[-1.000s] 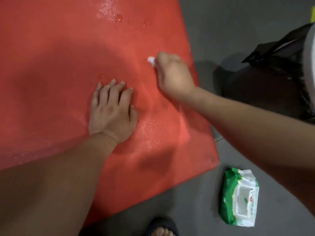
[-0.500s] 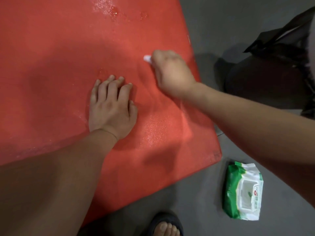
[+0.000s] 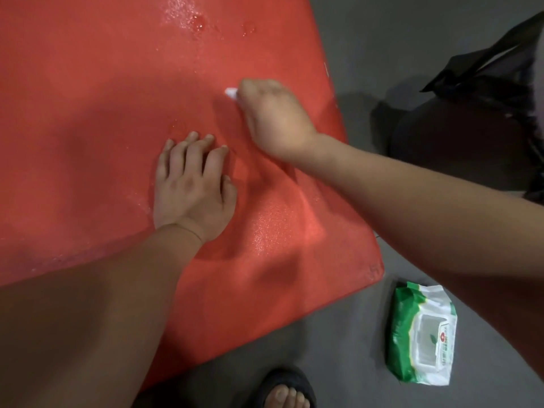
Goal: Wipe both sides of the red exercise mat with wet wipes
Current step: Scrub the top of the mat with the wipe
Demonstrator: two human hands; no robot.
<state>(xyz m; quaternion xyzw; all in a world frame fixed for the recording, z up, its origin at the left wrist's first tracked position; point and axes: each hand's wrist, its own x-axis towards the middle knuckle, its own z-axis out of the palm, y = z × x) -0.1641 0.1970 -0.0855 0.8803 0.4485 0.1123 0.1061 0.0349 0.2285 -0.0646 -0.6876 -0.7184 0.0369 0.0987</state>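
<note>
The red exercise mat [image 3: 88, 113] lies flat on the grey floor and fills most of the view, with wet shiny patches near its top and lower right. My left hand [image 3: 191, 187] rests on the mat with fingers straight, pressing it down. Just to its upper right, my right hand [image 3: 273, 119] grips a small white wet wipe [image 3: 231, 92] against the mat; only a corner of the wipe shows past the fingers.
A green and white pack of wet wipes [image 3: 421, 334] lies on the grey floor off the mat's lower right corner. A black bag [image 3: 485, 113] sits at the right. A foot in a dark sandal [image 3: 284, 390] shows at the bottom edge.
My right hand with the wipe has slid a little to the left across the mat. My left hand stays pressed in the same place.
</note>
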